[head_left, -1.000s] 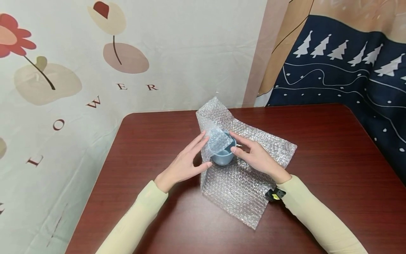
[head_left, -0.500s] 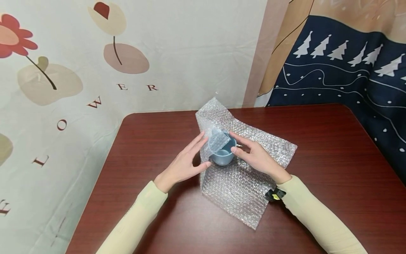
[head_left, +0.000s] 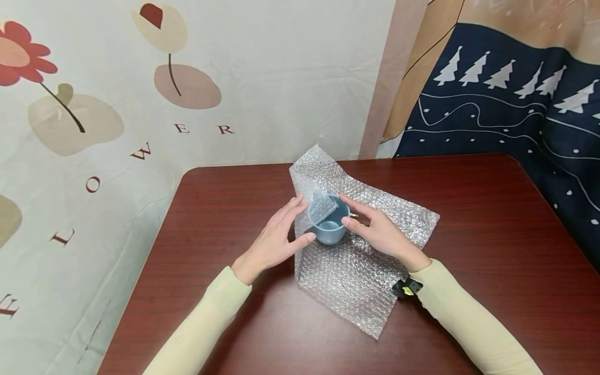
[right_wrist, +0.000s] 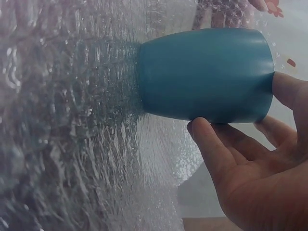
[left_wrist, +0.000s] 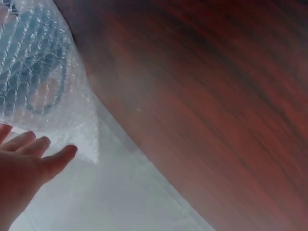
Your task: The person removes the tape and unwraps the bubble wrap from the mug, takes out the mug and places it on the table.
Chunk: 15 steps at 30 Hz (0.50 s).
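Note:
A blue cup (head_left: 330, 237) stands upright on a sheet of bubble wrap (head_left: 349, 281). My right hand (head_left: 378, 229) holds the cup's right side, thumb and fingers at its upper part; the right wrist view shows the smooth blue cup (right_wrist: 207, 74) in that grip. On the other side, my left hand (head_left: 274, 237) lies along the raised bubble wrap, fingers fairly straight and thumb by the cup's front. A folded corner of the wrap (head_left: 322, 207) leans over the rim and covers part of the opening. In the left wrist view, the wrap (left_wrist: 79, 110) overlaps the cup.
The sheet rests on a dark red-brown table (head_left: 225, 208) with rounded back corners. Behind it hangs a pale cloth (head_left: 281, 78) with flower prints and letters. A navy cloth (head_left: 492, 114) with white trees hangs at the right. The right wrist wears a dark band (head_left: 407, 287).
The wrap's folded corner has slid back to the left, baring more of the cup's inside. My left hand has shifted slightly right; my right hand keeps its hold.

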### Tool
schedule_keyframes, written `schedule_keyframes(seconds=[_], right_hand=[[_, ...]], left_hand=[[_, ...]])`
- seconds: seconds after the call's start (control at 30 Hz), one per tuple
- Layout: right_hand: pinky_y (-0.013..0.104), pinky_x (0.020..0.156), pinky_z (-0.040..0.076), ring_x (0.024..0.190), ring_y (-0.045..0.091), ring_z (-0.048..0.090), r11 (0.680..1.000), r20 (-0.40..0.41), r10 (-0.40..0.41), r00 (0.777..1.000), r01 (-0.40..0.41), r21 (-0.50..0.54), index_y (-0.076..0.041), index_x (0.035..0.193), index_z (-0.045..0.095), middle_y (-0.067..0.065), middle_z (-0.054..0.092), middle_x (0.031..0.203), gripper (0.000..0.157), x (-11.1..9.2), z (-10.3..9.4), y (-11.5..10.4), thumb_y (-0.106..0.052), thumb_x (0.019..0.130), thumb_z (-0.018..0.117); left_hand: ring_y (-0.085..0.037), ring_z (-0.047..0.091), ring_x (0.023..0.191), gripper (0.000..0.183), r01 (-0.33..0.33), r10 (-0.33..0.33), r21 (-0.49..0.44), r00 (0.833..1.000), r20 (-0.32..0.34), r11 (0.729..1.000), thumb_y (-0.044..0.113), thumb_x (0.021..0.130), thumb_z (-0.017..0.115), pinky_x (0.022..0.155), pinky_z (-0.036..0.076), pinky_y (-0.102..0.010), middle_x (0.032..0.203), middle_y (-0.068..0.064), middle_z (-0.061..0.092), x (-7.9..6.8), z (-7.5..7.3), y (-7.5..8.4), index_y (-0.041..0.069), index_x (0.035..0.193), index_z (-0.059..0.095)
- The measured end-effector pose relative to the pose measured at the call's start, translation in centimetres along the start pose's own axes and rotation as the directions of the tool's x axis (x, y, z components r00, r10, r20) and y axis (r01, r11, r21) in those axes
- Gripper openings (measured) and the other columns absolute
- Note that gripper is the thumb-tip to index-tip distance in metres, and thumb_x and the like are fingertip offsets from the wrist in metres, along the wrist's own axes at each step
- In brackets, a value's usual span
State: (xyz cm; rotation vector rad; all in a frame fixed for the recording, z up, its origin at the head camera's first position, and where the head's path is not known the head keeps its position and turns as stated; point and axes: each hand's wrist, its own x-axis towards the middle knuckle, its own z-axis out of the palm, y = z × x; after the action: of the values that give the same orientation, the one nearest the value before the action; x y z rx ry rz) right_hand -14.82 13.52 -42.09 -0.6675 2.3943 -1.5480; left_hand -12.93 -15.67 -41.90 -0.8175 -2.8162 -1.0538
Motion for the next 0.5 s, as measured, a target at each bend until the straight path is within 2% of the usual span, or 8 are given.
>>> schedule_keyframes(seconds=[0.1, 0.3, 0.5], right_hand=[[0.052, 0.108, 0.047, 0.141, 0.035, 0.05, 1.0, -0.003, -0.001, 1.0, 0.001, 0.006, -0.017, 0.161, 0.039, 0.005, 0.039, 0.164, 0.061, 0.01, 0.01, 0.02, -0.032, 0.106, 0.061], [0.052, 0.108, 0.047, 0.141, 0.035, 0.049, 1.0, 0.0, -0.006, 1.0, 0.006, 0.013, -0.016, 0.161, 0.04, 0.005, 0.039, 0.164, 0.061, 0.0, -0.01, -0.01, -0.031, 0.106, 0.062], [0.05, 0.108, 0.047, 0.141, 0.035, 0.049, 1.0, 0.001, -0.007, 1.0, 0.006, 0.024, -0.017, 0.162, 0.039, 0.004, 0.037, 0.165, 0.061, -0.05, -0.06, 0.01, -0.03, 0.106, 0.062]], left_hand=[[-0.023, 0.023, 0.157, 0.073, -0.002, 0.002, 0.003, 0.999, -0.036, 1.0, 0.047, 0.099, 0.065, 0.124, 0.022, -0.057, 0.169, -0.001, 0.031, 0.12, 0.1, 0.2, 0.007, 0.156, 0.045], [-0.026, 0.038, 0.149, 0.059, -0.016, 0.016, 0.004, 0.992, -0.128, 1.0, 0.038, 0.103, 0.061, 0.119, 0.034, -0.051, 0.163, -0.003, 0.042, 0.02, 0.26, 0.34, 0.006, 0.151, 0.054], [-0.025, 0.041, 0.148, 0.051, -0.051, 0.051, 0.003, 0.985, -0.164, 0.999, 0.027, 0.108, 0.05, 0.122, 0.032, -0.043, 0.16, -0.009, 0.046, -0.17, 0.36, -0.07, 0.001, 0.151, 0.051]])
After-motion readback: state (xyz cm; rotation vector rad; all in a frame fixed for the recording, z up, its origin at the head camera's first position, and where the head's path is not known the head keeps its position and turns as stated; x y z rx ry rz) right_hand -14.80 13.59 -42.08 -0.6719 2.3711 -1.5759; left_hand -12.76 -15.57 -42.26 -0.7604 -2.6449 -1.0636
